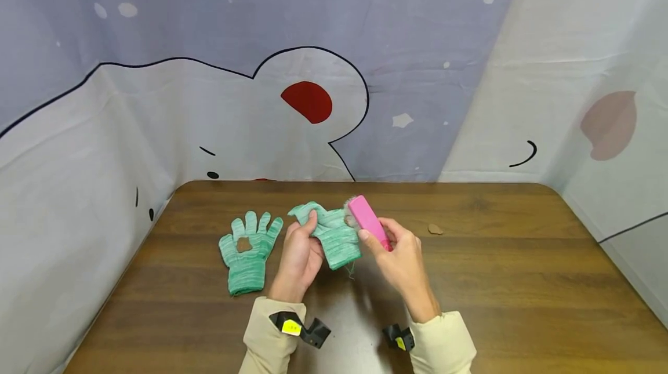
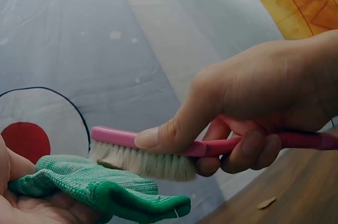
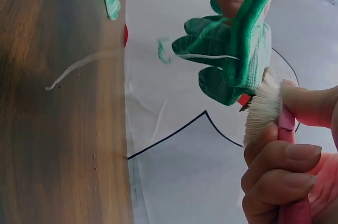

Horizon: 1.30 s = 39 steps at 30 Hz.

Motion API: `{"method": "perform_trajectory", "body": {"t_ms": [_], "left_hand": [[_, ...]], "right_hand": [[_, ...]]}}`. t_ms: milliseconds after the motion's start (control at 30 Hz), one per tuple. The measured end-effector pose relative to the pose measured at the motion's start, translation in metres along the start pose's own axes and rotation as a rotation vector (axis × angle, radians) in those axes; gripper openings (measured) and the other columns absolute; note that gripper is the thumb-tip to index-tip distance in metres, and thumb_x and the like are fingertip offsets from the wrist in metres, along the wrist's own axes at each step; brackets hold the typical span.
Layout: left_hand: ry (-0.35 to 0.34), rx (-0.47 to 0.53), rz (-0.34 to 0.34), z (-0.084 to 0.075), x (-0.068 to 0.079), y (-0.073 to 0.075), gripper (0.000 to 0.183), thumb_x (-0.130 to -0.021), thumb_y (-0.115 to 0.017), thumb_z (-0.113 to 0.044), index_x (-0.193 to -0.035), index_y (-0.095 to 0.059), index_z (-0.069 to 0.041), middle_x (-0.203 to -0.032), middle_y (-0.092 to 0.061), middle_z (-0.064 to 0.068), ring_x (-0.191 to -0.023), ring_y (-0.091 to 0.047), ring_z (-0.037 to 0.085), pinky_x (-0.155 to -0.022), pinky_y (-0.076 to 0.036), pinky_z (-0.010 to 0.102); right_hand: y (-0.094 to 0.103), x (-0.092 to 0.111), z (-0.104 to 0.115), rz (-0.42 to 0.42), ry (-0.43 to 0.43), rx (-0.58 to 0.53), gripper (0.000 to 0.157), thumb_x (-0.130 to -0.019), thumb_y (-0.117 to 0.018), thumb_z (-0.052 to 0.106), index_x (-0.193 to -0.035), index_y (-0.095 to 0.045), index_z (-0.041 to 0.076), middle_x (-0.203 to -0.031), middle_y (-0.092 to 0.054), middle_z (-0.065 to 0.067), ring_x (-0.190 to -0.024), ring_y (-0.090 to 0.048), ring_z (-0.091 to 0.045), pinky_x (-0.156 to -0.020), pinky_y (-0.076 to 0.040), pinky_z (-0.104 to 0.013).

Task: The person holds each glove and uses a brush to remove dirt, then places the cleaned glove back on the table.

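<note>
My left hand [image 1: 301, 255] grips a green knitted glove [image 1: 339, 242] above the table, thumb on top of it. The glove's cuff faces toward me, with loose threads hanging from it. My right hand [image 1: 406, 261] holds a pink brush [image 1: 367, 218] by its handle, thumb pressed along the back of its head. The pale bristles [image 2: 153, 166] rest against the glove. A thin brown piece [image 2: 108, 164] lies between the bristles and the knit, partly hidden by them.
A second green glove [image 1: 247, 275] lies flat on the wooden table [image 1: 172, 316] at the left, with a brown patch [image 1: 243, 244] on its palm. A small brown piece [image 1: 435, 229] lies right of my right hand. A printed curtain [image 1: 407, 72] hangs behind the table.
</note>
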State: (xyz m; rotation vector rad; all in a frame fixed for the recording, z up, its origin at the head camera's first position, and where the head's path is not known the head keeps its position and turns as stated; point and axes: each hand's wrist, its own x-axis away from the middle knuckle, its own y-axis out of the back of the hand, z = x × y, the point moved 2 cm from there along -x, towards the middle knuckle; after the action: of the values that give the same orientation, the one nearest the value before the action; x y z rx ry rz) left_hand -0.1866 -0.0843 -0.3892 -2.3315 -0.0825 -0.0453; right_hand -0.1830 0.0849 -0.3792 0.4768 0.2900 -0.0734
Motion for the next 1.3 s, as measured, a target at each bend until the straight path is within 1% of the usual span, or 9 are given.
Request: {"method": "perform_trajectory", "body": {"t_ms": [233, 467, 733, 900, 967, 1033, 1167, 1233, 1300], "left_hand": [[0.04, -0.031, -0.002, 0.002, 0.001, -0.001, 0.014, -0.099, -0.041, -0.016, -0.097, -0.049, -0.005, -0.088, -0.058, 0.001, -0.089, -0.059, 0.012, -0.082, -0.048, 0.027], [0.039, -0.038, 0.032, 0.002, 0.002, -0.003, 0.013, -0.099, -0.041, -0.016, -0.099, -0.049, -0.005, -0.091, -0.057, 0.002, -0.093, -0.057, 0.012, -0.085, -0.046, 0.026], [0.008, -0.059, 0.033, -0.001, -0.003, 0.006, 0.014, -0.096, -0.049, -0.017, -0.103, -0.047, -0.005, -0.097, -0.054, 0.001, -0.1, -0.053, 0.012, -0.092, -0.042, 0.026], [-0.024, -0.12, -0.015, -0.005, -0.01, 0.02, 0.019, -0.088, -0.06, -0.01, -0.102, -0.048, -0.005, -0.094, -0.055, 0.0, -0.094, -0.054, 0.014, -0.087, -0.044, 0.026], [-0.02, -0.153, -0.063, -0.004, -0.013, 0.027, 0.025, -0.086, -0.061, -0.005, -0.106, -0.046, -0.004, -0.099, -0.054, 0.002, -0.096, -0.052, 0.015, -0.086, -0.044, 0.027], [-0.017, -0.194, -0.114, -0.003, -0.015, 0.033, 0.041, -0.083, -0.062, -0.001, -0.118, -0.042, -0.004, -0.114, -0.051, 0.005, -0.107, -0.048, 0.016, -0.091, -0.04, 0.028], [-0.028, -0.275, -0.179, -0.001, -0.02, 0.045, 0.079, -0.08, -0.064, 0.002, -0.142, -0.015, -0.005, -0.144, -0.027, 0.01, -0.131, -0.026, 0.019, -0.106, -0.026, 0.03], [-0.035, -0.287, -0.19, 0.0, -0.022, 0.05, 0.085, -0.08, -0.063, 0.003, -0.144, -0.009, -0.005, -0.148, -0.02, 0.012, -0.134, -0.021, 0.022, -0.108, -0.023, 0.032], [-0.033, -0.286, -0.193, 0.003, -0.024, 0.054, 0.084, -0.08, -0.062, 0.005, -0.144, -0.009, -0.006, -0.148, -0.021, 0.012, -0.133, -0.022, 0.023, -0.108, -0.024, 0.034]], "right_hand": [[0.012, -0.006, -0.014, 0.013, -0.058, 0.06, 0.034, -0.08, -0.071, 0.029, -0.107, -0.065, 0.009, -0.086, -0.069, -0.007, -0.068, -0.057, -0.016, -0.061, -0.044, -0.029], [0.03, -0.014, -0.034, -0.046, -0.109, 0.161, 0.039, -0.081, -0.07, 0.033, -0.109, -0.064, 0.007, -0.088, -0.07, -0.011, -0.071, -0.06, -0.02, -0.062, -0.044, -0.03], [0.034, -0.014, -0.035, -0.034, -0.141, 0.099, 0.043, -0.082, -0.068, 0.036, -0.111, -0.062, 0.005, -0.093, -0.069, -0.015, -0.075, -0.062, -0.018, -0.063, -0.046, -0.029], [0.033, -0.014, -0.034, -0.027, -0.147, 0.077, 0.043, -0.082, -0.068, 0.035, -0.112, -0.062, 0.005, -0.094, -0.069, -0.016, -0.076, -0.062, -0.019, -0.065, -0.045, -0.029], [0.033, -0.014, -0.034, -0.024, -0.153, 0.071, 0.043, -0.082, -0.068, 0.035, -0.112, -0.062, 0.005, -0.094, -0.068, -0.016, -0.077, -0.062, -0.019, -0.065, -0.045, -0.029], [0.033, -0.014, -0.033, -0.022, -0.158, 0.068, 0.043, -0.082, -0.069, 0.034, -0.112, -0.062, 0.005, -0.094, -0.068, -0.016, -0.077, -0.062, -0.019, -0.065, -0.045, -0.029], [0.031, -0.015, -0.032, -0.012, -0.153, 0.063, 0.044, -0.081, -0.069, 0.035, -0.112, -0.062, 0.005, -0.095, -0.068, -0.017, -0.078, -0.063, -0.02, -0.065, -0.046, -0.029], [0.03, -0.015, -0.031, -0.006, -0.152, 0.065, 0.044, -0.081, -0.069, 0.035, -0.112, -0.062, 0.005, -0.094, -0.068, -0.017, -0.078, -0.064, -0.02, -0.065, -0.047, -0.029], [0.029, -0.015, -0.03, -0.001, -0.153, 0.066, 0.042, -0.081, -0.069, 0.034, -0.112, -0.062, 0.005, -0.094, -0.068, -0.016, -0.078, -0.064, -0.02, -0.065, -0.047, -0.029]]}}
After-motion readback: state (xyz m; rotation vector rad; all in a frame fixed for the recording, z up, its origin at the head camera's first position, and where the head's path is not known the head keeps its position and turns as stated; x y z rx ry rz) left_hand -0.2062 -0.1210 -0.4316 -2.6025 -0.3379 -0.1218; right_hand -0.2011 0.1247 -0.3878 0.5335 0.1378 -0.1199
